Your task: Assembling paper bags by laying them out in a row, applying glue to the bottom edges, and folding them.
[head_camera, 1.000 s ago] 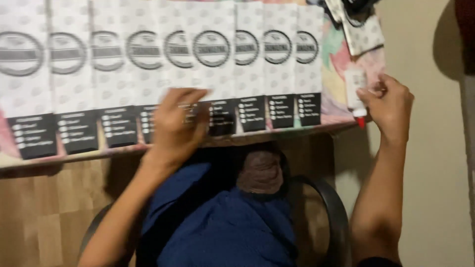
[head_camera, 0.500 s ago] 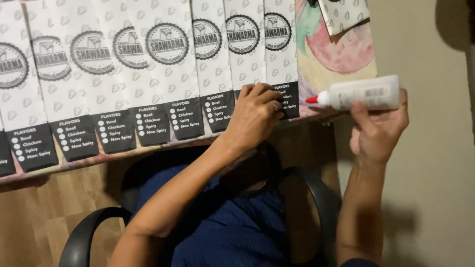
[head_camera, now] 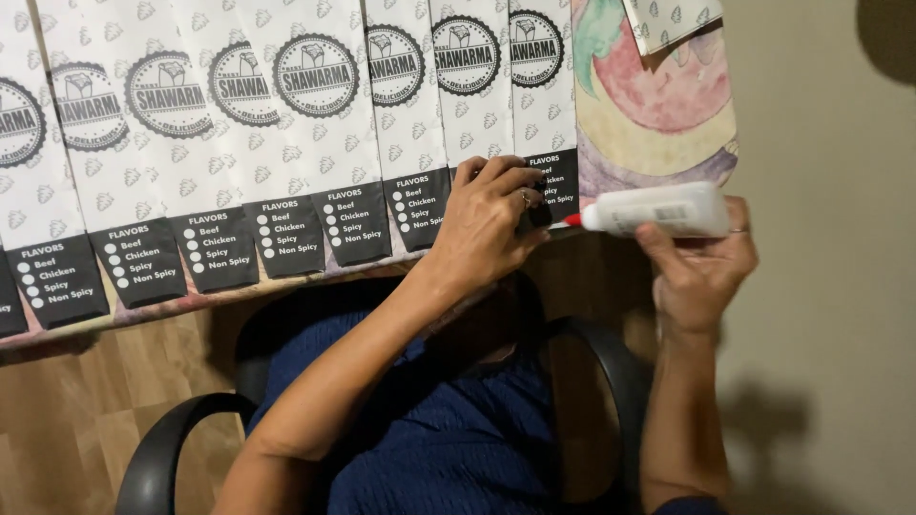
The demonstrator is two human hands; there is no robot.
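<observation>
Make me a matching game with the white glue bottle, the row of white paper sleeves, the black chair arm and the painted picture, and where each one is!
Things:
1. white plastic glue bottle with a red tip
2. row of white paper sleeves with black ends
3. curved black chair arm
4. painted paper sheet in pink, green and yellow

Places:
A. bottom left, above the wooden floor
B. held sideways in the right hand
C. top right, beside the last sleeve
D. lying side by side, under the left hand

Pairs: 1-B, 2-D, 3-A, 4-C

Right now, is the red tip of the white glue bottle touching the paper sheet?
Cannot tell. In the head view the red tip meets the last sheet's edge, with no visible gap.
</observation>
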